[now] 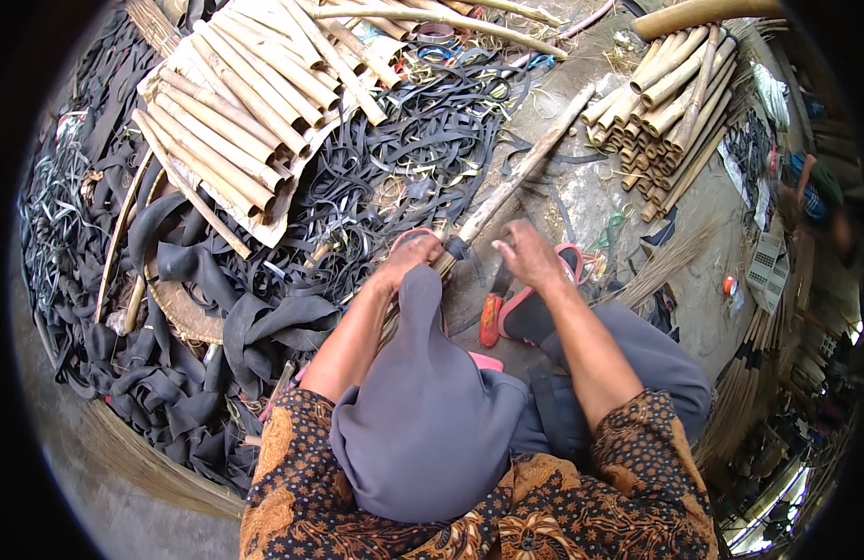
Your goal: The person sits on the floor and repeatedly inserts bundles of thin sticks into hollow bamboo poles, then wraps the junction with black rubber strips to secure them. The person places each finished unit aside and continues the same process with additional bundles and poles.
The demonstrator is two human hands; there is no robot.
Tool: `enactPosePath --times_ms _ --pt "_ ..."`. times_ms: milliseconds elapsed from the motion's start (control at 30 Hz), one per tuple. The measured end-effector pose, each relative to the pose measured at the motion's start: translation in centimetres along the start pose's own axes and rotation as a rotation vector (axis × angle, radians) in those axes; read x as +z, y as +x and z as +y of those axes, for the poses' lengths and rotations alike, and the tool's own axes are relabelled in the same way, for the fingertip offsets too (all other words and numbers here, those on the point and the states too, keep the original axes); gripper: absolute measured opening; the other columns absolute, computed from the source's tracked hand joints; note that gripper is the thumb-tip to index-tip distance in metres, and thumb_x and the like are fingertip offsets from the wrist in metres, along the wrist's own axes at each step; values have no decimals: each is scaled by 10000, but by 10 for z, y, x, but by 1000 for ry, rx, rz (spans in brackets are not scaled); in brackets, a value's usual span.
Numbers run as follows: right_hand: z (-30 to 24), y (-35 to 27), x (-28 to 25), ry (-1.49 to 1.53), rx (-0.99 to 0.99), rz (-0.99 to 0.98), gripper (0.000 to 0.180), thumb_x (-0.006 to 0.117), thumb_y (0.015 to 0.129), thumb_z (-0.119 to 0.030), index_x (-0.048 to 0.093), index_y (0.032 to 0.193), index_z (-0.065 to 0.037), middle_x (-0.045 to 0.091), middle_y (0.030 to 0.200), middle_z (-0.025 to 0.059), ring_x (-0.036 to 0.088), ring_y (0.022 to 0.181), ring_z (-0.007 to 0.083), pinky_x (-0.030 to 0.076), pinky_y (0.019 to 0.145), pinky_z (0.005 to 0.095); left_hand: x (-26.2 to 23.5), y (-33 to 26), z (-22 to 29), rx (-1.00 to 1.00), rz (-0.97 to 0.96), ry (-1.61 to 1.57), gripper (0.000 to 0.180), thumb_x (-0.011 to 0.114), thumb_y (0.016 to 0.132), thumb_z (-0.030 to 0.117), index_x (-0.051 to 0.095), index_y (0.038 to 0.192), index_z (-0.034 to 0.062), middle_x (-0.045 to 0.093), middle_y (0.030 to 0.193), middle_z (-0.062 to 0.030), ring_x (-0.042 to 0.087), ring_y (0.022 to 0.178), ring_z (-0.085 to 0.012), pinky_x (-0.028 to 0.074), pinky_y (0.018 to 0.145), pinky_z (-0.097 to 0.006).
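A long wooden pole (525, 173) slants from the upper right down to my hands. Black rubber strip (458, 248) is wound around its near end, where thin sticks (443, 265) show, like a stick broom. My left hand (418, 254) is closed around this end, just below the winding. To the right of the binding, my right hand (528, 254) is raised with curled fingers, apart from the pole; anything pinched in them cannot be made out. Below it, a tool with a red handle (490, 320) and dark blade lies beside my sandal (525, 315).
Tangled black rubber strips (404, 140) and wider rubber pieces (194, 373) cover the left. Cut bamboo tubes (231, 121) lie on a pale sheet; another bamboo stack (670, 112) is at the far right. Loose thin sticks (665, 266) and a perforated pale box (766, 271) are rightward.
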State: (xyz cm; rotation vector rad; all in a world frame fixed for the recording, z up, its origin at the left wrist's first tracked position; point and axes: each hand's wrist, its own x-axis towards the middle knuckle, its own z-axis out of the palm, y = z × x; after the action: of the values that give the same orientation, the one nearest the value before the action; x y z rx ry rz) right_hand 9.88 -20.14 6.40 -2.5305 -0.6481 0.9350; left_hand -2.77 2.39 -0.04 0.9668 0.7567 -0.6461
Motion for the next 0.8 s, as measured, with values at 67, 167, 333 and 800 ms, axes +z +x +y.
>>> enactPosePath --times_ms 67,167,333,800 --pt "-1 0 -13 -140 -107 87 423 748 901 -232 571 1254 -79 580 1272 160 575 1213 344 477 1038 476 -7 -2 2 -56 -14 -95 430 493 1067 366 685 1248 27 729 1057 -61 649 929 -131 506 814 -287" --pt "-16 3 -8 -353 -345 107 535 770 866 -219 560 1348 -122 542 1404 124 483 1363 320 394 1141 488 -15 -16 6 159 -24 447 431 478 1060 325 673 1280 11 720 1174 -77 650 1031 -139 503 896 -291" --pt "-36 19 15 -478 -500 13 563 777 835 -207 579 1362 -194 544 1448 39 417 1445 277 314 1187 510 -26 -52 3 182 38 229 432 509 1034 267 661 1325 -14 706 1251 -126 657 1114 -183 488 996 -305" --pt "-52 47 10 -414 -567 120 439 728 813 -120 643 1241 -172 616 1272 73 527 1313 285 318 1174 529 -24 -110 22 258 406 443 249 746 927 180 748 1083 -13 751 912 -59 664 816 -112 530 760 -280"
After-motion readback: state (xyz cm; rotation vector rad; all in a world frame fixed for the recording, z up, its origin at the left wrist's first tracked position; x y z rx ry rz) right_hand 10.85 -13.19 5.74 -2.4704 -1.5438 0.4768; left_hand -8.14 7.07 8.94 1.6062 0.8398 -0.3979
